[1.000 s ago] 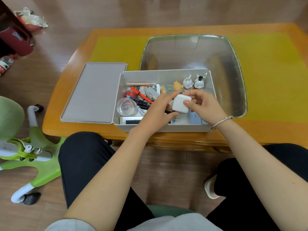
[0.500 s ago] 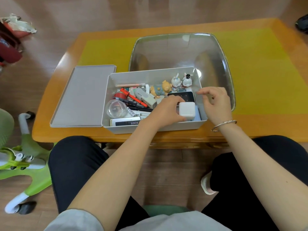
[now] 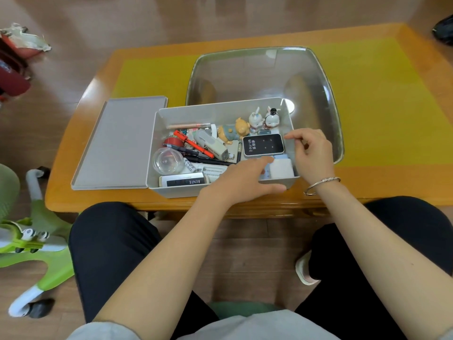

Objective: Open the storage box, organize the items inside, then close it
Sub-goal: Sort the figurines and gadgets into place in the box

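A wood-plank floor surrounds a low orange wooden table (image 3: 73,197) with a yellow-green mat (image 3: 392,106) across its top. At far left on the floor stands a green and white ride-on toy (image 3: 31,244). On the table's left part the grey lid (image 3: 120,143) lies flat, its long axis running away from the person, touching the left wall of the storage box (image 3: 220,109). The box sits open near the table's front edge, its long axis running left to right. Inside, from the left: a clear round dome (image 3: 168,160), a white tube marked BENTE (image 3: 183,182) lying along the front wall, a red pen (image 3: 193,143) lying diagonally, small animal figurines (image 3: 255,121) by the back wall, a black Wi-Fi device (image 3: 263,145) and a white cube (image 3: 282,168) in the front right corner. The left hand (image 3: 245,180) reaches over the front wall, fingers straight, fingertips at the cube's left side, gripping nothing. The right hand (image 3: 311,153) hovers over the box's right wall with loosely curled fingers, holding nothing; a bracelet (image 3: 321,185) circles its wrist. Behind the box stands a clear plastic tub (image 3: 331,94).
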The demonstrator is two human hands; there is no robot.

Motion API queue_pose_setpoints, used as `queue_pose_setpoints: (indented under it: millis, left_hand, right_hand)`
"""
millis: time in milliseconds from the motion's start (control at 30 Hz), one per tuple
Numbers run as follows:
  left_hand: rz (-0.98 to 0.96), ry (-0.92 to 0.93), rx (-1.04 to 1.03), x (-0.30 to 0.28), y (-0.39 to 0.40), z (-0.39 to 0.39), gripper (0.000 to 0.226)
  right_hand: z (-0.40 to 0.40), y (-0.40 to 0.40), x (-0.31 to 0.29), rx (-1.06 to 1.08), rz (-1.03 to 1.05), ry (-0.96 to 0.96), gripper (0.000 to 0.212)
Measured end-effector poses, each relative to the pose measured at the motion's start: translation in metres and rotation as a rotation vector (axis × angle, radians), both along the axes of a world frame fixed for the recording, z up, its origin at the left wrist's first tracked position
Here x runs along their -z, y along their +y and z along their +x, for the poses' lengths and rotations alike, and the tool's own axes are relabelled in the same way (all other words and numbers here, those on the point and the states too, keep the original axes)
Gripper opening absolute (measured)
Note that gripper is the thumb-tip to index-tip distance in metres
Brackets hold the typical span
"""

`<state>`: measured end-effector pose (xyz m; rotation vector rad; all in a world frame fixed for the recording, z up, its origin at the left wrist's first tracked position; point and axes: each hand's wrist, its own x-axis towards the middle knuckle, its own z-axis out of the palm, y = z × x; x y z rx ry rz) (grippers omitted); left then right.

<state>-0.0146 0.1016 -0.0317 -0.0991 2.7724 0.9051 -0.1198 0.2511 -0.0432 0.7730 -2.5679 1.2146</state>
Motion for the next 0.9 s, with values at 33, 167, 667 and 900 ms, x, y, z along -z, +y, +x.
queue_pose_setpoints:
  millis: [33,167,667,900]
  left_hand:
    - [-0.029,0.009,0.024,0.0,0.003,0.001,0.082]
    - [-0.087,0.05,0.097,-0.001,0.01,-0.001,0.077]
    - [-0.153,0.019,0.031,0.008,0.001,-0.001,0.067]
    - [-0.111,-0.044,0.031,0.01,0.002,-0.007,0.077]
  right_hand:
    - [0.0,0.0,0.001,0.007,-0.003,-0.01,0.024]
    - [0.0,-0.001,0.001,0.02,-0.016,-0.033,0.025]
    - [0.001,-0.001,0.001,0.016,0.026,-0.017,0.026]
    - [0.003,-0.002,0.0,0.034,0.049,0.005,0.027]
